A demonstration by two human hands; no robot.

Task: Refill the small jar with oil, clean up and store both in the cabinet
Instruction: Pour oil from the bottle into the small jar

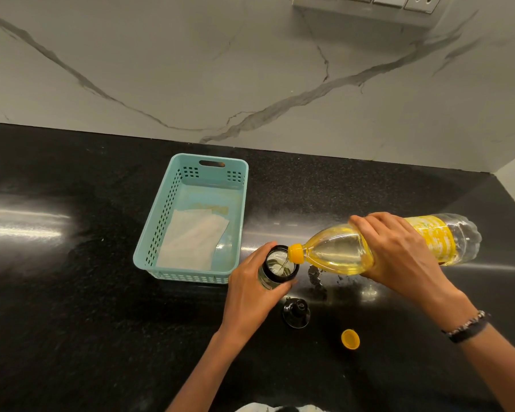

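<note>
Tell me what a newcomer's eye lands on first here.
The big oil bottle, tipped nearly flat in the right hand, pours into the small jar gripped by the left hand at centre. To the left sits a teal basket holding a white paper towel.

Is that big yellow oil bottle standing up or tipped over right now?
Tipped, nearly on its side. The clear plastic oil bottle with a yellow label has its neck at the small glass jar's mouth, held by the right hand.
</note>
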